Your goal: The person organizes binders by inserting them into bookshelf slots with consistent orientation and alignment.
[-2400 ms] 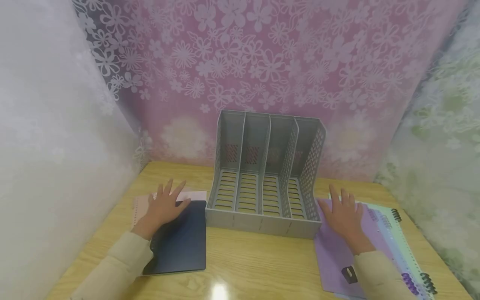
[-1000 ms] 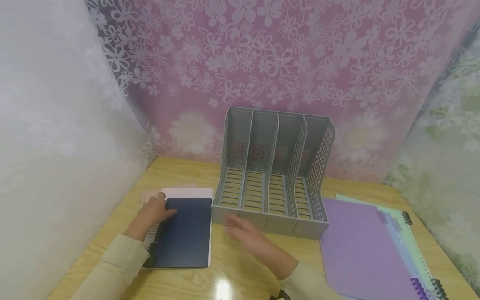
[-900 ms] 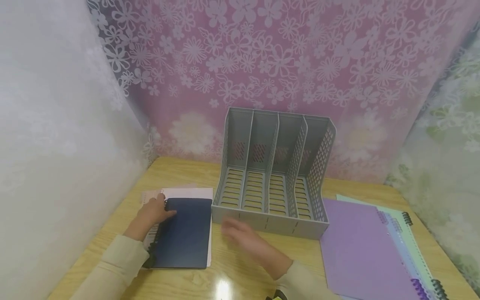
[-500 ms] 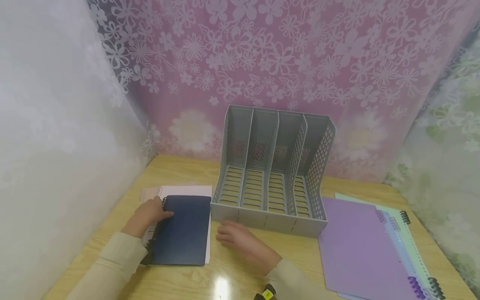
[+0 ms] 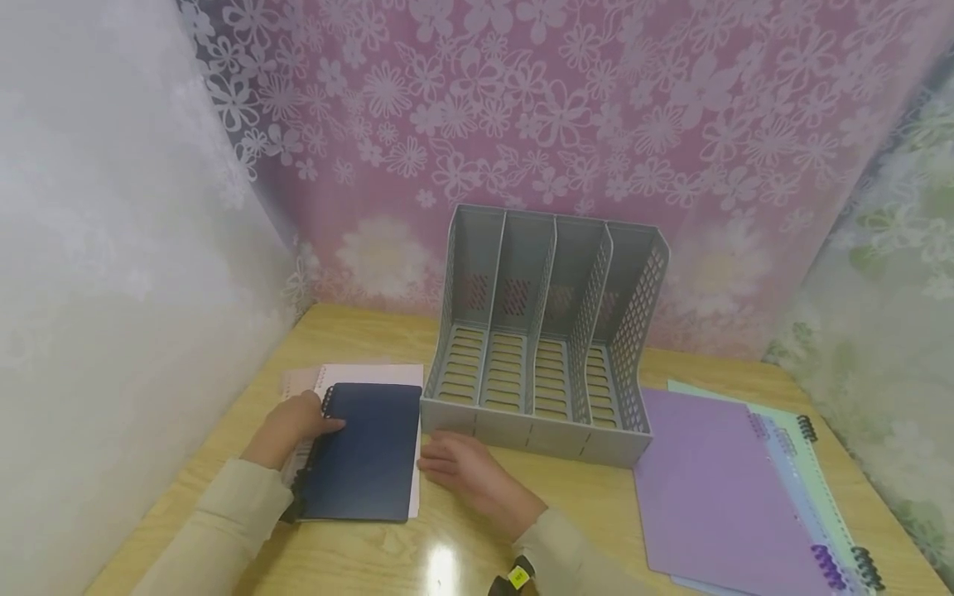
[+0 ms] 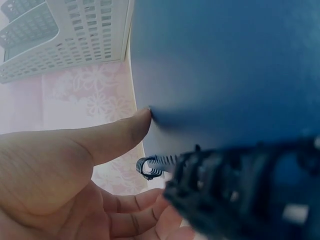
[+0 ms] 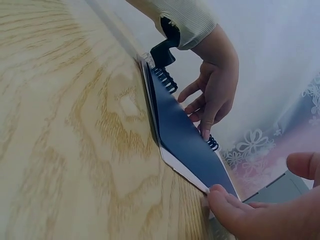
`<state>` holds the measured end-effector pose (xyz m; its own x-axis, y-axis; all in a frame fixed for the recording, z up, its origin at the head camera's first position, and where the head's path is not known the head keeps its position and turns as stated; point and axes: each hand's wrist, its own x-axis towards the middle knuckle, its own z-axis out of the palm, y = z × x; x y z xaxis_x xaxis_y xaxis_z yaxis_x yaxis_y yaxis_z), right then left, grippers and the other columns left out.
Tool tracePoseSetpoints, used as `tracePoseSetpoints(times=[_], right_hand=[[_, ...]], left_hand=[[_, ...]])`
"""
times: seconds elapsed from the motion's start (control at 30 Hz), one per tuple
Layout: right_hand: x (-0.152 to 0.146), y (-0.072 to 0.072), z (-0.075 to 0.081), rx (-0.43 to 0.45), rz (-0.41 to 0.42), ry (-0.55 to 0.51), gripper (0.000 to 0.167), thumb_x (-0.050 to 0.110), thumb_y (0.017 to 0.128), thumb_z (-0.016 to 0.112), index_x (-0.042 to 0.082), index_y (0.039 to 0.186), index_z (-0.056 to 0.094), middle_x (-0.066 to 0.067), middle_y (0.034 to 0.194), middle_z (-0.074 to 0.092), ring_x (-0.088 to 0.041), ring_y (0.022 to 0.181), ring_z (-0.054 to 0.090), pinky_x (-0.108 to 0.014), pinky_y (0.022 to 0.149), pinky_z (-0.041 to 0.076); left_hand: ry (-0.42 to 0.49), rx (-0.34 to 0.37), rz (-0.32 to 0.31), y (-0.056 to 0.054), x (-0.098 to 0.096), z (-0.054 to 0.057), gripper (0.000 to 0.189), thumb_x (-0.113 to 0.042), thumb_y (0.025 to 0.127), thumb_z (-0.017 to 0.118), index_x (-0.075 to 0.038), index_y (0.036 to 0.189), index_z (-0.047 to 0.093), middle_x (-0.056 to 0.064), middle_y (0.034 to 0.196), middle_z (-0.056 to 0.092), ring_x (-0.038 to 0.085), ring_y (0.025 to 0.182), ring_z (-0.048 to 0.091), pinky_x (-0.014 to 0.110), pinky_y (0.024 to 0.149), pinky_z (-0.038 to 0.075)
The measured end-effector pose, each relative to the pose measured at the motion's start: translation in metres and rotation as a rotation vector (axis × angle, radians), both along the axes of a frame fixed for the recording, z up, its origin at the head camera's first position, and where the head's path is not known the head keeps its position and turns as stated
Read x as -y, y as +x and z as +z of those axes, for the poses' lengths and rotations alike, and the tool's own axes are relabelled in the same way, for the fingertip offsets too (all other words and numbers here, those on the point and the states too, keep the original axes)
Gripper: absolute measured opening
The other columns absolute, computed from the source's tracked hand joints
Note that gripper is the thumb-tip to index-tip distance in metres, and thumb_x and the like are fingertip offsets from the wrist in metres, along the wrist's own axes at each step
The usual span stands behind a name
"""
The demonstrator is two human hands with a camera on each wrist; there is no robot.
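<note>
A navy spiral notebook (image 5: 373,459) lies on a paler pink spiral notebook (image 5: 376,374) at the table's left. My left hand (image 5: 288,426) pinches the navy notebook at its spiral side. In the left wrist view the thumb (image 6: 120,135) presses on the cover and the other fingers curl below the black rings (image 6: 149,168). My right hand (image 5: 480,478) lies at the opposite edge of the stack, fingers loosely extended. The right wrist view has its fingertips (image 7: 218,192) at the corner of the notebooks.
A grey file organizer (image 5: 537,434) with several upright compartments stands just behind my right hand. On the right lie a purple folder-like notebook (image 5: 719,488) and a mint-green spiral one (image 5: 808,472), with a blue one between. Walls of patterned cloth (image 5: 522,99) close the back and sides.
My right hand has left the purple notebook and moved left to the edge of the navy stack. My left hand, spread over the notebooks before, now pinches the spiral side.
</note>
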<state>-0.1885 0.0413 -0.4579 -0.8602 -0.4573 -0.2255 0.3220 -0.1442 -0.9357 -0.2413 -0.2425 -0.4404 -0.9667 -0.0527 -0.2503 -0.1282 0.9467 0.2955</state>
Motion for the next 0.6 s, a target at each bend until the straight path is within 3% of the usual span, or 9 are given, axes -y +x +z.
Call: tracePoseSetpoints(times=[0.37, 0.5, 0.6], right_hand=[[0.007, 0.0, 0.006, 0.063, -0.039, -0.007, 0.056, 0.014, 0.103, 0.037, -0.02, 0.143, 0.018, -0.044, 0.137, 0.037, -0.05, 0.121, 0.05, -0.051, 0.102, 0.044], [0.011, 0.002, 0.01, 0.075, -0.056, 0.007, 0.056, 0.017, 0.103, 0.038, -0.02, 0.142, 0.023, -0.044, 0.141, 0.031, -0.051, 0.12, 0.051, -0.053, 0.103, 0.043], [0.014, 0.003, 0.013, 0.085, -0.066, 0.014, 0.059, 0.019, 0.101, 0.04, -0.018, 0.143, 0.021, -0.043, 0.143, 0.028, -0.051, 0.118, 0.052, -0.054, 0.103, 0.043]], left_hand=[[-0.016, 0.01, -0.01, 0.004, -0.001, 0.003, 0.052, -0.039, 0.089, 0.07, 0.011, 0.098, 0.06, 0.009, 0.075, 0.058, 0.023, 0.067, 0.053, 0.042, 0.063, 0.048], [0.013, 0.013, -0.023, 0.007, -0.001, 0.005, 0.047, -0.039, 0.091, 0.067, 0.007, 0.087, 0.059, 0.008, 0.068, 0.056, 0.022, 0.059, 0.055, 0.037, 0.056, 0.048], [0.088, 0.048, 0.008, 0.008, -0.001, 0.004, 0.043, -0.038, 0.093, 0.065, 0.002, 0.08, 0.054, 0.007, 0.061, 0.052, 0.021, 0.053, 0.056, 0.034, 0.05, 0.051]])
